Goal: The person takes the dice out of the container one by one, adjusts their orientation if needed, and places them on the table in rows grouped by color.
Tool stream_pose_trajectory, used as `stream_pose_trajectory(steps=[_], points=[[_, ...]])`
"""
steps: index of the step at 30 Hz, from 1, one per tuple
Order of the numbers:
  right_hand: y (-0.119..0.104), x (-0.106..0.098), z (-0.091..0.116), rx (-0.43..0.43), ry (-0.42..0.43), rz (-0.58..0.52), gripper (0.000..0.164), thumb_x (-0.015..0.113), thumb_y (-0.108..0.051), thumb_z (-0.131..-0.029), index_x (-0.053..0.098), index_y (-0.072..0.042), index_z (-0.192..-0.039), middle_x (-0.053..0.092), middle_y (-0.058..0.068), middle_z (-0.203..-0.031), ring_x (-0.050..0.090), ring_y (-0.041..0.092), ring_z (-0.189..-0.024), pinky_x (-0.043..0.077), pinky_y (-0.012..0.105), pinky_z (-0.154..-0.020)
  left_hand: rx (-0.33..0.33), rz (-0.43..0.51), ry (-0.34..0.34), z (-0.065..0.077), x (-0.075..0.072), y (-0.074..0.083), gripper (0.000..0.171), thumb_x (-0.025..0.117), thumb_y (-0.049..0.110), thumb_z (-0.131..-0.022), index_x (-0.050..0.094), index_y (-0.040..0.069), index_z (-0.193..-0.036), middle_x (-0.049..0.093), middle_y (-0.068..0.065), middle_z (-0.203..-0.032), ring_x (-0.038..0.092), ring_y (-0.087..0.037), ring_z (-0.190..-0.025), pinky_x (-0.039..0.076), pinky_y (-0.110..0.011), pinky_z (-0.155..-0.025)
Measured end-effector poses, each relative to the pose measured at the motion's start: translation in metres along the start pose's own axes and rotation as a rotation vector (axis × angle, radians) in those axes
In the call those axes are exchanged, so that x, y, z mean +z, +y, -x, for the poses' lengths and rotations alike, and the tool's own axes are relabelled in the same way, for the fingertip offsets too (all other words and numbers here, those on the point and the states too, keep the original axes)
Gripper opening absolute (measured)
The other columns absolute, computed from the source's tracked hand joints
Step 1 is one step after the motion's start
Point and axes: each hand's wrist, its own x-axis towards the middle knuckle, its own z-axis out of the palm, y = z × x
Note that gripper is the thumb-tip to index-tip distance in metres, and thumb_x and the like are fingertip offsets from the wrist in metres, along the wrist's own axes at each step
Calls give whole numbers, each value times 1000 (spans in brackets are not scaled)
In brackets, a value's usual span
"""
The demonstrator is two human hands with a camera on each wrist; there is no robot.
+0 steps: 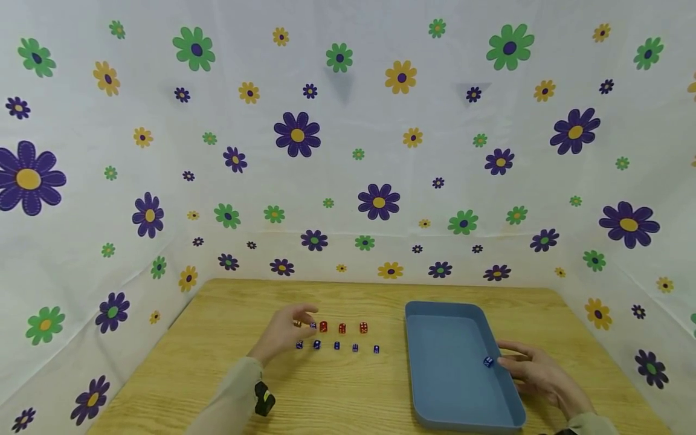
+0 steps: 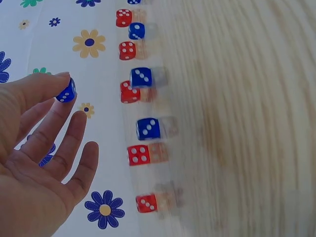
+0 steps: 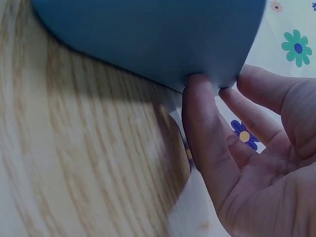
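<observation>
My left hand [image 1: 284,332] pinches a blue die [image 2: 66,92] between thumb and forefinger, the other fingers spread apart. It is close beside a row of red dice [image 1: 342,328]. A row of blue dice [image 1: 337,345] lies parallel to the red ones, nearer to me. On the right, my right hand [image 1: 535,371] holds the side of a blue tray [image 1: 451,420], fingertips against the outer wall as the right wrist view shows. One blue die [image 1: 488,362] lies inside the tray, near its right wall and my fingertips.
The wooden table [image 1: 337,399] carries the dice and the tray. White cloth [image 1: 348,121] with printed flowers stands along the back and both sides. A dark band [image 1: 264,399] sits on my left wrist.
</observation>
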Motion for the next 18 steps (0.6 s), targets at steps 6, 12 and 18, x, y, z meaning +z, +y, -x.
stream_pose_trajectory(steps=[6, 12, 18], points=[[2, 1, 1, -9, 2, -13, 73, 68, -21, -93, 30, 2, -151, 47, 33, -139, 67, 24, -104, 57, 42, -82, -35, -23, -7, 3, -9, -15, 42, 76, 7, -83, 65, 10, -124, 68, 2, -97, 63, -16, -94, 54, -37, -80], [3, 0, 2, -11, -6, -14, 72, 67, -21, -94, 29, 1, -152, 46, 33, -139, 67, 22, -103, 57, 42, -82, -81, -63, -37, 6, -19, -31, 41, 77, 0, -79, 67, 6, -119, 68, -1, -94, 62, -15, -88, 53, -33, -75], [2, -1, 1, -22, -21, -23, 74, 67, -21, -94, 27, 2, -152, 42, 35, -142, 67, 22, -104, 57, 41, -81, -100, -104, -73, 9, -22, -38, 42, 77, -5, -75, 69, 5, -115, 67, -2, -90, 61, -15, -84, 54, -33, -74]])
